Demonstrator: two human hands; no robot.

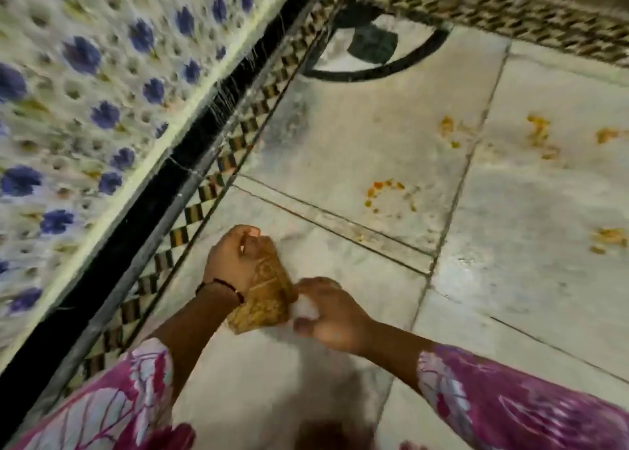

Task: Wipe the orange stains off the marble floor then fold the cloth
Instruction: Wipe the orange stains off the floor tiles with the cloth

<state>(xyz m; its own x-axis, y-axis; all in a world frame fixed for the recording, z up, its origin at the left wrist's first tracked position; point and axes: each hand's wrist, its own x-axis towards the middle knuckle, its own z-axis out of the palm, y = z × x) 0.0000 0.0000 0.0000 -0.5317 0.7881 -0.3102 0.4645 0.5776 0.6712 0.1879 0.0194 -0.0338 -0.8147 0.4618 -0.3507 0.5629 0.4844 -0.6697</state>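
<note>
A small yellow-brown patterned cloth (269,293) is bunched low over the marble floor (340,150), held between both hands. My left hand (231,262) grips its upper left part with closed fingers. My right hand (326,313) pinches its right edge. Orange stains lie apart from the cloth on the floor: one ring-shaped patch (384,194) in the middle, a small spot (447,127) farther back, a streak (541,136) to the right, and more blotches (609,238) near the right edge.
A bed with a white sheet printed with blue flowers (85,109) and a dark frame (163,184) runs along the left. A checkered border strip (218,184) follows it. A black ring-shaped stand (377,64) sits at the back. My pink floral sleeves (510,402) fill the bottom.
</note>
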